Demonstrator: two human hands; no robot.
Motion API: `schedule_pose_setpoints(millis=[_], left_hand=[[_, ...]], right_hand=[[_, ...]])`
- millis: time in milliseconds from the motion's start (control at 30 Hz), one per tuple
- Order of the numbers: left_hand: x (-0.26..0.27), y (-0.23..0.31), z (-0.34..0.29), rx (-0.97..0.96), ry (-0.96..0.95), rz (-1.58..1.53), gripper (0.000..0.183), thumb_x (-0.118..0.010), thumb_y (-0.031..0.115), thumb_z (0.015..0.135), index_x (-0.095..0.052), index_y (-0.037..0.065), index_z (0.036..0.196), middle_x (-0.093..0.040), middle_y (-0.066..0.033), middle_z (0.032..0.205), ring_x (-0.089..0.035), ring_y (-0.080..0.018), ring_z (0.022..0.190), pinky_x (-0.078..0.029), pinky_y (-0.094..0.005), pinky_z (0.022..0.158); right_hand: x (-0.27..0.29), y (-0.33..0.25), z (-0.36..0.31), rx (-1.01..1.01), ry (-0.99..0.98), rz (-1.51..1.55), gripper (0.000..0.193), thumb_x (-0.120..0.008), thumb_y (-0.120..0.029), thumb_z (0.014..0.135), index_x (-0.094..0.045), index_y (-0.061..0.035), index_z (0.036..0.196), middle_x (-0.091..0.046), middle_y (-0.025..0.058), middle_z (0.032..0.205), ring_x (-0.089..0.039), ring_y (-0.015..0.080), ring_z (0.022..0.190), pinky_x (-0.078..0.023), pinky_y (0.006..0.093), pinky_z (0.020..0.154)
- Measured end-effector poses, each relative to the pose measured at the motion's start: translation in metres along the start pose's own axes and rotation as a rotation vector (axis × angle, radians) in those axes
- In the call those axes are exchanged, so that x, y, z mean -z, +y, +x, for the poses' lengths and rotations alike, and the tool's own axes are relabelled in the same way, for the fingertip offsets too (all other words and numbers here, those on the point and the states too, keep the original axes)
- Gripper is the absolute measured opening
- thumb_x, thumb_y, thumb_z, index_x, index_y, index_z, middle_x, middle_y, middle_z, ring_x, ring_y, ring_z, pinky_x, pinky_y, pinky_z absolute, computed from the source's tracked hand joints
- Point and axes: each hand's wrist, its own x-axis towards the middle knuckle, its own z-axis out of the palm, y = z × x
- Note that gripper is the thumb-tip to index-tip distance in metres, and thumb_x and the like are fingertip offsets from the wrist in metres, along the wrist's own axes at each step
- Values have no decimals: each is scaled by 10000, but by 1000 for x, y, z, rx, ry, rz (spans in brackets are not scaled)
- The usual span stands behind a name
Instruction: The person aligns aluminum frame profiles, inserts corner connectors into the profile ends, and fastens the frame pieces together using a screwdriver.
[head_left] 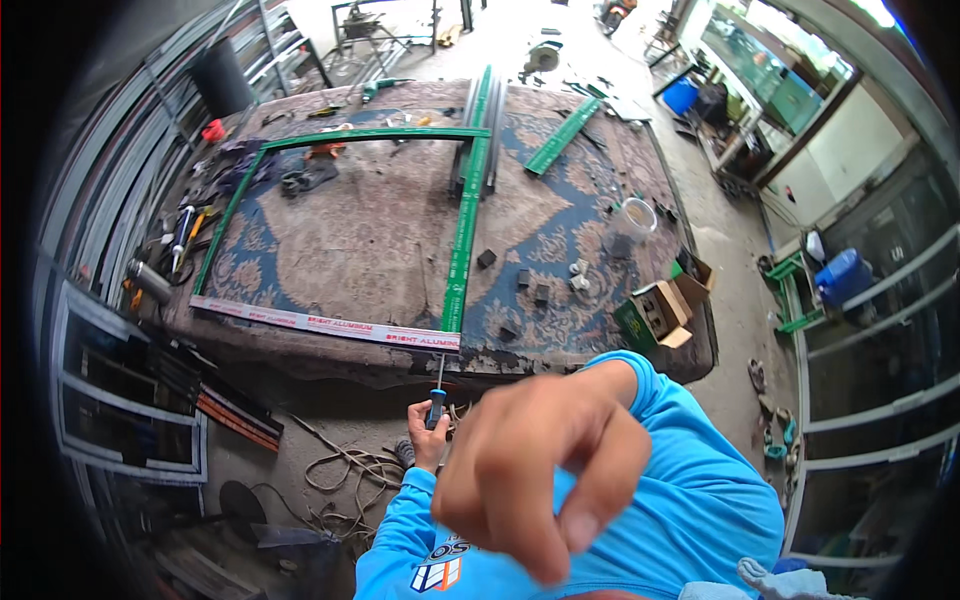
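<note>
My left hand (427, 446) grips a screwdriver (436, 405) by its dark handle with a blue collar, below the table's near edge. Its shaft points up to the near right corner of a rectangular metal frame (464, 240), at or close to the underside. Green film covers most of the frame; its near bar (320, 323) wears white-and-red film. My right hand (545, 460) is raised close to the camera, large and slightly blurred, fingers curled down. Whatever its fingertips may hold is hidden. The frame lies flat on a patterned carpet covering the table (370, 230).
Small black blocks (487, 259), a clear plastic tub (632, 222) and an open carton (655, 312) sit right of the frame. A green-wrapped profile (563, 135) lies farther back. A green drill (378, 90) rests at the far edge. Cable (355, 470) coils on the floor.
</note>
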Motion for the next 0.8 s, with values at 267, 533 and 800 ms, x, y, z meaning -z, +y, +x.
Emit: schedule_pose_setpoints(millis=[267,533,800], left_hand=[[-3,-5,0,204,4,-143,326,-648,10,825,-465,68,1089,-621,-59,933,-546,-55,624,-409,-176,482],[-4,2,-1,224,2,-183,315,-639,6,829,-469,63,1088,-630,-66,950,-550,-57,624,-415,-177,488],[-3,-2,1,210,8,-205,323,-629,18,824,-479,50,1108,-641,-91,965,-561,-80,634,-435,-195,501]], right_hand=[[-30,31,3,217,7,336,203,-557,-66,895,-593,94,1015,-614,108,834,-479,113,584,-356,271,486],[-33,42,11,337,-20,323,149,-513,-14,902,-607,91,949,-596,142,813,-512,209,593,-378,342,520],[-32,41,13,346,15,328,165,-506,-14,903,-626,100,905,-585,134,751,-510,222,584,-379,353,525]])
